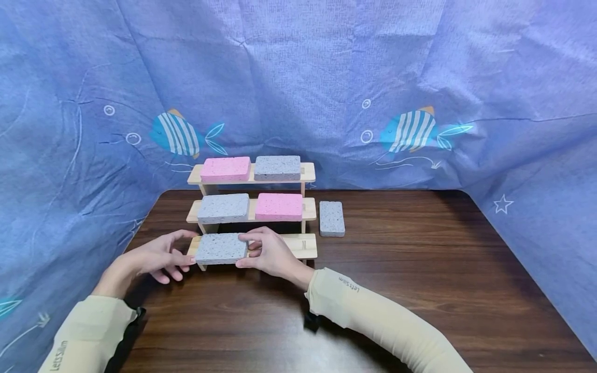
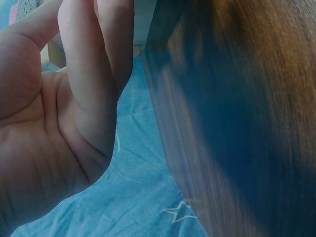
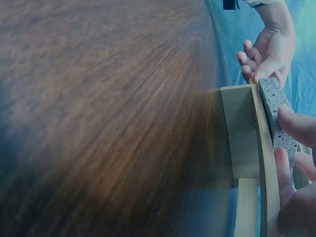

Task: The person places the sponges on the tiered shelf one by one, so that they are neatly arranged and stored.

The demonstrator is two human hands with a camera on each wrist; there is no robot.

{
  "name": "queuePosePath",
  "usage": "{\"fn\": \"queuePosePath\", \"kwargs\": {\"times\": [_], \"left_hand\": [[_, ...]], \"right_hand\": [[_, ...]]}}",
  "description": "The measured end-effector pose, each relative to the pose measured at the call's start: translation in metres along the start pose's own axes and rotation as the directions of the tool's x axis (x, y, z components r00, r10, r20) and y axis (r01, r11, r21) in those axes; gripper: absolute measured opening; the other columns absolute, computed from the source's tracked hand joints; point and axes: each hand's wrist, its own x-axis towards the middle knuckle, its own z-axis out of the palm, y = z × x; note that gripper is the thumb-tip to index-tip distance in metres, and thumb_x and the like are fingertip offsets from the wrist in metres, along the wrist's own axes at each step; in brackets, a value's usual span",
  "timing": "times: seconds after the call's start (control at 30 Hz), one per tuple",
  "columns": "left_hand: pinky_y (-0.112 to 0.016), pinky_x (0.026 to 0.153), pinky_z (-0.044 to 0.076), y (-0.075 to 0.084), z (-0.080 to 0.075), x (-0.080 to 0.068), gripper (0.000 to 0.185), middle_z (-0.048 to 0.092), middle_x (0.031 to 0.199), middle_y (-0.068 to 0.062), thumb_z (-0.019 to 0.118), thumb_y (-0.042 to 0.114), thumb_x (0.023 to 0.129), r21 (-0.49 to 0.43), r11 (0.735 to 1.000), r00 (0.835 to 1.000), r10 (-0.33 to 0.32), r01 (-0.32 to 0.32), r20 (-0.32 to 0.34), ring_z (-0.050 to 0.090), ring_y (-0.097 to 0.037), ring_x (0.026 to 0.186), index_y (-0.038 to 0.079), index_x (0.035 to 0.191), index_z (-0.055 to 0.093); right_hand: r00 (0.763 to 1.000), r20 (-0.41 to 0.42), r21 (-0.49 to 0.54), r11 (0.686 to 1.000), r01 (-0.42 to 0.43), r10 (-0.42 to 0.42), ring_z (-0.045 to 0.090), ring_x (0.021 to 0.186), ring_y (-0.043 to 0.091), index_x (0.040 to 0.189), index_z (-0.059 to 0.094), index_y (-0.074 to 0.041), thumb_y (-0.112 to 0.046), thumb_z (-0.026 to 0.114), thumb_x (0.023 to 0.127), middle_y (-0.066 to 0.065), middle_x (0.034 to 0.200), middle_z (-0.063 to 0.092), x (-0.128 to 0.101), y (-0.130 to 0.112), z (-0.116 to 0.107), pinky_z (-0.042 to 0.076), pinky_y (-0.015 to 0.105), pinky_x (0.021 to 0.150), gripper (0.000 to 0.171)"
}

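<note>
A grey, pitted pumice stone [image 1: 221, 248] lies flat on the left part of the lowest step of a three-tier wooden rack [image 1: 298, 246]. My right hand [image 1: 275, 254] grips its right end, thumb at the front edge and fingertips on top and behind. In the right wrist view this same pumice stone [image 3: 270, 94] shows its speckled side along the board. My left hand [image 1: 156, 256] pinches the left end of the lowest step, thumb in front and index finger at the back corner; its other fingers curl loosely below. The left wrist view shows mostly the palm [image 2: 54, 133].
On the middle step sit a grey stone [image 1: 223, 208] and a pink stone [image 1: 279, 207]. The top step carries a pink stone [image 1: 226, 169] and a grey one [image 1: 277, 168]. Another grey stone [image 1: 331, 219] lies on the brown table [image 1: 420, 269], right of the rack. A blue curtain [image 1: 298, 77] hangs behind.
</note>
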Motion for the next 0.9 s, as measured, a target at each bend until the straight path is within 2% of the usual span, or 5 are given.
{"fn": "queuePosePath", "kwargs": {"times": [0.3, 0.57, 0.9], "left_hand": [[-0.04, 0.048, 0.053, 0.0013, -0.0029, -0.0061, 0.082, 0.066, 0.087, -0.018, 0.072, 0.031, 0.086, 0.006, 1.0, 1.0, -0.002, 0.002, -0.009, 0.067, -0.029, 0.066, 0.018, 0.147, 0.018], [-0.041, 0.049, 0.054, 0.003, 0.0018, -0.0019, 0.081, 0.065, 0.086, -0.017, 0.072, 0.031, 0.086, 0.008, 1.0, 1.0, 0.005, -0.005, -0.005, 0.067, -0.031, 0.067, 0.018, 0.146, 0.02], [-0.04, 0.048, 0.053, 0.0012, 0.002, -0.0037, 0.078, 0.066, 0.086, -0.019, 0.071, 0.03, 0.086, 0.011, 1.0, 1.0, 0.008, -0.008, -0.009, 0.067, -0.031, 0.066, 0.017, 0.145, 0.021]], "right_hand": [[1.0, 0.003, -0.004, 1.0, 0.024, -0.024, 0.061, 0.085, 0.007, 0.125, 0.064, -0.01, -0.018, 0.086, 0.07, 0.001, 0.118, 0.052, 0.0026, -0.0031, 0.0026, 0.051, 0.016, 0.071, 0.059], [1.0, -0.012, -0.006, 1.0, -0.001, 0.001, 0.061, 0.086, 0.011, 0.125, 0.064, -0.012, -0.019, 0.086, 0.07, -0.001, 0.117, 0.05, -0.001, 0.0006, 0.0, 0.052, 0.017, 0.071, 0.06], [0.999, -0.009, 0.063, 0.997, -0.035, 0.036, 0.061, 0.084, 0.012, 0.123, 0.065, -0.01, -0.017, 0.087, 0.069, 0.0, 0.114, 0.046, -0.0017, -0.0005, 0.0014, 0.052, 0.019, 0.072, 0.059]]}}
